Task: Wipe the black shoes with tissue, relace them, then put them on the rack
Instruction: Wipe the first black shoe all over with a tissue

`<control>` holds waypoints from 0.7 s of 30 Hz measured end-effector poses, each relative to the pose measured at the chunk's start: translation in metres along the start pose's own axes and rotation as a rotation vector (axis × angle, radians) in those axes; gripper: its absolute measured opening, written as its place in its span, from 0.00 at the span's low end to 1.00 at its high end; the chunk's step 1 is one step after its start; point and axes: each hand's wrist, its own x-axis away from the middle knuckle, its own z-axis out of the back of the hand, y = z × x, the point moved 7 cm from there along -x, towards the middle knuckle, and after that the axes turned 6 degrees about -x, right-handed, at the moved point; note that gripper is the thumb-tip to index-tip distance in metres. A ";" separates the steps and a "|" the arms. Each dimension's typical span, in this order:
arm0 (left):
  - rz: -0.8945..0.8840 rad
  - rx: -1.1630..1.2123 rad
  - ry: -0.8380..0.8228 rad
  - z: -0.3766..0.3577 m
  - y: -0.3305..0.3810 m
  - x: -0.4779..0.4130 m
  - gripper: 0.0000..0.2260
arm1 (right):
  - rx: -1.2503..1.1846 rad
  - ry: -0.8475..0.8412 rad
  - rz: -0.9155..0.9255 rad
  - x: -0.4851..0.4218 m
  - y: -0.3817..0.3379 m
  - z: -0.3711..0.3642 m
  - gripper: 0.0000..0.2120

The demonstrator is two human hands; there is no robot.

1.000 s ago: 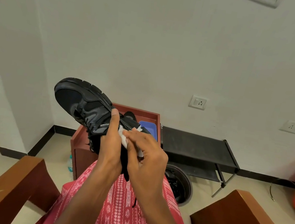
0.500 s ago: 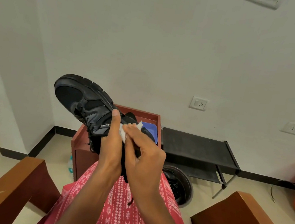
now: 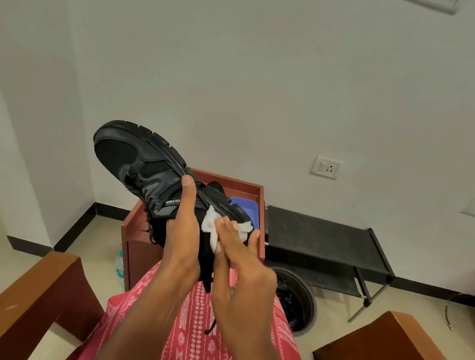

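Holding the shoe (image 3: pixel 140 166) up in the air above the lap, in front of the chest, the person is wiping it, and I am noting the following from where I am standing; the left hand (image 3: pixel 183 227) is clamping round the shoe's waist, thumb lying up along the side panel; the right hand (image 3: pixel 242 269) is pressing the tissue (image 3: pixel 211 225) against the heel quarter with fingers laid nearly straight, not closed round it.

Risks, as I am judging them: the tissue is being pinned only by flat fingers, so a quick stroke could be letting it slide out and drop; the wad is looking thin and crumpled, and the sole's lugs could be tearing it; the shoe is hanging from one hand at its middle, so a hard push at the heel could be twisting it out of that grip; a loose lace (image 3: pixel 211 327) is dangling over the lap and could be catching on the right wrist.

Orientation: the long axis is running on a diagonal, heel low and near the person, toe pointing up and to the left, away from them; the sole is facing up toward the wall; the rack (image 3: pixel 322 237) is standing well apart, against the wall to the right.
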 end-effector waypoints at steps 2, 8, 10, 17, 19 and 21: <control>-0.010 -0.029 -0.070 -0.005 0.000 0.001 0.27 | -0.048 -0.051 -0.031 -0.017 -0.003 -0.006 0.19; -0.042 -0.073 -0.102 -0.004 0.001 0.001 0.28 | -0.118 -0.108 -0.039 -0.032 -0.002 -0.009 0.19; -0.023 -0.040 -0.068 0.000 0.004 -0.001 0.28 | -0.099 -0.093 0.008 -0.019 0.002 -0.004 0.21; 0.002 -0.008 -0.038 -0.003 0.004 0.002 0.26 | 0.266 0.069 0.184 0.003 0.009 0.013 0.26; 0.039 -0.013 -0.060 -0.006 -0.002 0.003 0.29 | 0.337 0.136 0.239 -0.011 -0.001 0.017 0.18; 0.046 -0.041 -0.095 -0.010 -0.006 0.007 0.31 | 0.304 0.176 0.224 -0.030 -0.006 0.020 0.11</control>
